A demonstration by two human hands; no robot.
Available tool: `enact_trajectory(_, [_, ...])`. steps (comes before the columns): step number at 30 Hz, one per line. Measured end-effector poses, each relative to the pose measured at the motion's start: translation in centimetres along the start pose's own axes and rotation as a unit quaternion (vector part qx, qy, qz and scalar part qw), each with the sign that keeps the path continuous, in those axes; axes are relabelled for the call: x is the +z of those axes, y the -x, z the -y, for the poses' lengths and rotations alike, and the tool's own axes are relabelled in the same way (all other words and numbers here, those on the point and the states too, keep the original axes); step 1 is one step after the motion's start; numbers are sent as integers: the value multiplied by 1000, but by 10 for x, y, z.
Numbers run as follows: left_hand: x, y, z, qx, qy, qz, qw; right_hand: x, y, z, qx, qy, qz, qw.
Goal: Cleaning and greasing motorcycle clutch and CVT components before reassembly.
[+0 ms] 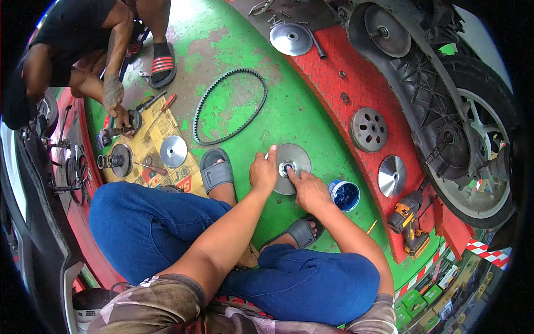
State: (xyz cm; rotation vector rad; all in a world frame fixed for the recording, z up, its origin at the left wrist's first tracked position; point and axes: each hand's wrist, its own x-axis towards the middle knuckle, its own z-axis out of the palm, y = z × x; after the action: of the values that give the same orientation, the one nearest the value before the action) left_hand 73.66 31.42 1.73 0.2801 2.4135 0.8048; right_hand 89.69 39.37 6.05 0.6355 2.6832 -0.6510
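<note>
My left hand [263,172] grips a round metal pulley disc [296,154] by its left edge, fingers wrapped round the rim. The disc is held above the green floor between my feet, with its hub facing up. Dark blue grease shows around the hub hole. At that hub the outstretched index finger of my right hand [311,192] touches the grease; its other fingers are partly curled and no tool shows in it. Just right of this hand stands an open tub of dark blue grease [345,196].
A toothed drive belt [196,122] lies ahead on the floor. At right, a red ramp [334,72] holds metal discs and a yellow-black cordless drill [409,217] beside a scooter's engine and wheel. Left, a co-worker's hands [119,114] handle parts over cardboard [153,131].
</note>
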Motion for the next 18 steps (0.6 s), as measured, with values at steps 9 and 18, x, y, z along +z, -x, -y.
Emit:
enact_trajectory(9, [2, 0, 1, 5, -6, -9, 1000, -5, -1, 7, -37, 81, -27, 996])
enact_trajectory(18, [1, 2, 1, 10, -4, -9, 1000, -21, 0, 3, 28, -87, -9, 996])
